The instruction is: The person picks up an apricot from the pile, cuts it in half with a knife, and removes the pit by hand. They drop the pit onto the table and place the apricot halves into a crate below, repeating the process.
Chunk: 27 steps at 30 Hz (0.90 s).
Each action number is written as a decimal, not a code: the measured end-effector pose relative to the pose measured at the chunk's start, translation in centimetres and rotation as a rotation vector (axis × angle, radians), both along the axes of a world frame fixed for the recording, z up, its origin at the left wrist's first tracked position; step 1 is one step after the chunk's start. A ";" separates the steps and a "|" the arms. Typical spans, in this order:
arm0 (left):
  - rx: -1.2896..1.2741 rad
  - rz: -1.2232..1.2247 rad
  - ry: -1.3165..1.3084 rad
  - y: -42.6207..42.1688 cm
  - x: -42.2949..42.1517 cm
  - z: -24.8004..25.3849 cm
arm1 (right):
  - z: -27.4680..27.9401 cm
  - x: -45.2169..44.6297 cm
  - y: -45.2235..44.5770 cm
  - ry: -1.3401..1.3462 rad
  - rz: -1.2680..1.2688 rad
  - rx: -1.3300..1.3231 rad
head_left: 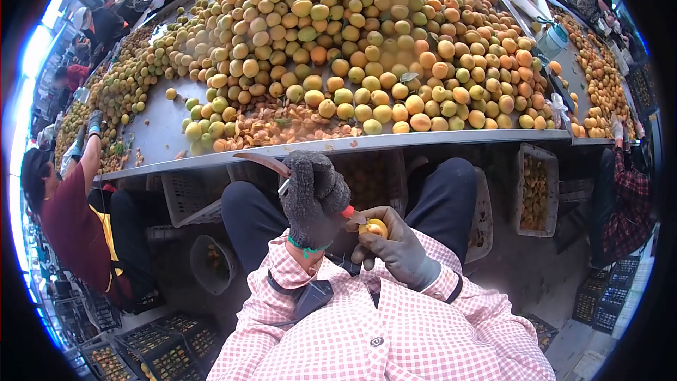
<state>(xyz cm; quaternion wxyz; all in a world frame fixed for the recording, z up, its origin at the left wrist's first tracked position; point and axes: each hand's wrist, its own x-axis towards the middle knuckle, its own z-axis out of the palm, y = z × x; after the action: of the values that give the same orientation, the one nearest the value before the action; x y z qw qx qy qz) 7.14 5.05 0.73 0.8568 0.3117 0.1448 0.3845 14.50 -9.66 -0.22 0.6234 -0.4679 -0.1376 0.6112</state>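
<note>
My left hand (315,194), in a dark knit glove, is closed around a knife. The knife's red part (348,212) and short blade (358,217) show at its lower right, with the blade at the fruit. A curved brownish piece (262,161) sticks out on the hand's other side; whether it belongs to the same knife I cannot tell. My right hand (395,248), in a grey-coated glove, grips an apricot (374,227) between thumb and fingers. The apricot's side looks cut. Both hands are close together above my lap.
A metal table (282,149) bears a large heap of apricots (367,28) and a pile of cut pieces (285,125) near its edge. Below stand crates (520,190) and a bucket (195,264). People sit at left (67,204) and right (627,197).
</note>
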 end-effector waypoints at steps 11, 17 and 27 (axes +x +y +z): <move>-0.003 -0.056 -0.016 -0.4 -0.1 0.3 | -0.2 -0.5 -0.1 -0.066 -0.003 0.088; -0.063 -0.099 0.011 -1.2 0.0 0.4 | -1.3 -0.9 0.2 -0.095 -0.046 0.083; -0.174 -0.116 0.108 -0.8 -0.2 0.1 | -0.1 -0.5 0.8 0.081 0.037 0.010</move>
<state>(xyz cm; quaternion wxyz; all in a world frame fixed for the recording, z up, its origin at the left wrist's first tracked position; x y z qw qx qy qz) 6.96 4.22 0.81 0.8923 0.2640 0.2055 0.3030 13.97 -8.82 -0.32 0.6192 -0.4369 -0.1240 0.6405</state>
